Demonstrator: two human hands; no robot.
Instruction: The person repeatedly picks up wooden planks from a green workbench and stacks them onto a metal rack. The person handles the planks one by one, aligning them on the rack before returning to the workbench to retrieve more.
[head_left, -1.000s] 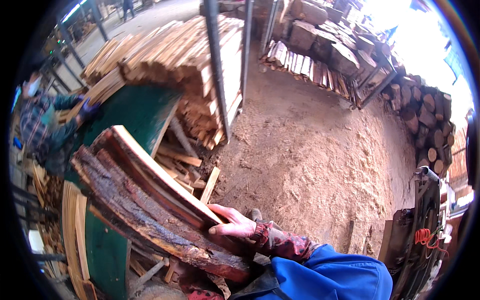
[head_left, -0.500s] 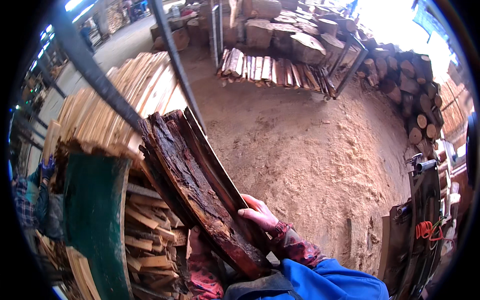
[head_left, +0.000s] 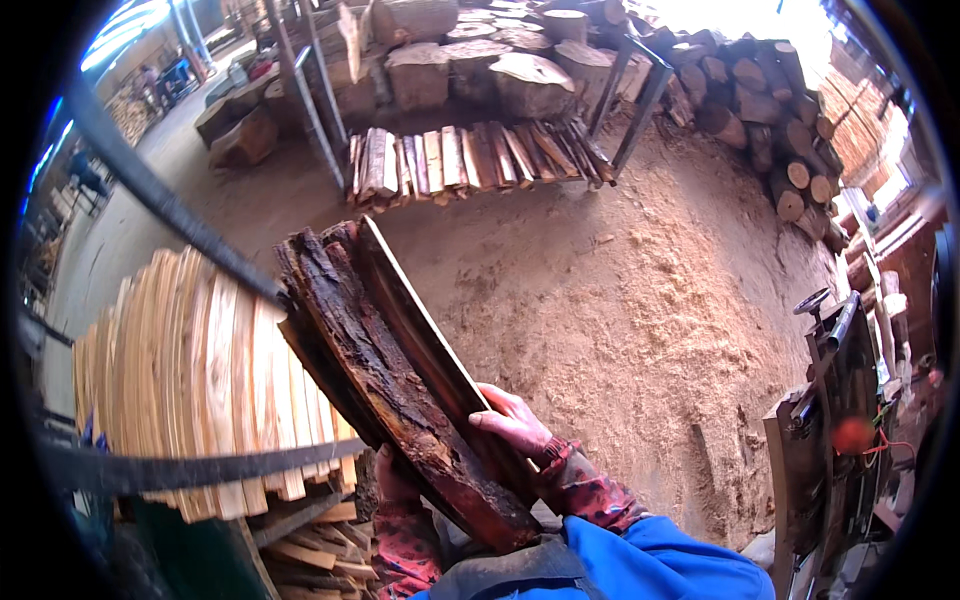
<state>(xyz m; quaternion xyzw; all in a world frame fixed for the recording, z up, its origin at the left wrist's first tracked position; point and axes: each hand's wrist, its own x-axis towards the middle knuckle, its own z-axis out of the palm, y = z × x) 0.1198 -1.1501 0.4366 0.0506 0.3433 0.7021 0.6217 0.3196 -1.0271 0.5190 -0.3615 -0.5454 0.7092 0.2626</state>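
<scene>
A bundle of long, dark, bark-covered wood slabs (head_left: 385, 360) slants up from my waist toward the far left. My right hand (head_left: 515, 420) is closed round the right edge, its thumb lying over the top of the slab there. On the lower left side, my left hand (head_left: 398, 475) grips the bundle; most of its fingers are hidden beneath the wood. A pale edge shows along the bundle's right slab. The far end of the bundle lies close to a dark metal bar (head_left: 180, 210) in this view.
Pale planks (head_left: 215, 360) are stacked at left, above loose offcuts (head_left: 325, 550). Ahead, a metal rack (head_left: 640, 110) holds a row of slabs (head_left: 450, 160), with thick logs (head_left: 530, 80) behind. More logs (head_left: 790, 140) are piled far right. Machinery (head_left: 815, 430) stands nearer, beside the sawdust-covered floor (head_left: 620, 330).
My view has swung left to right, so the rack and log pile now appear farther left, and the plank stack sits lower. Both hands keep their grip on the bark-covered slabs.
</scene>
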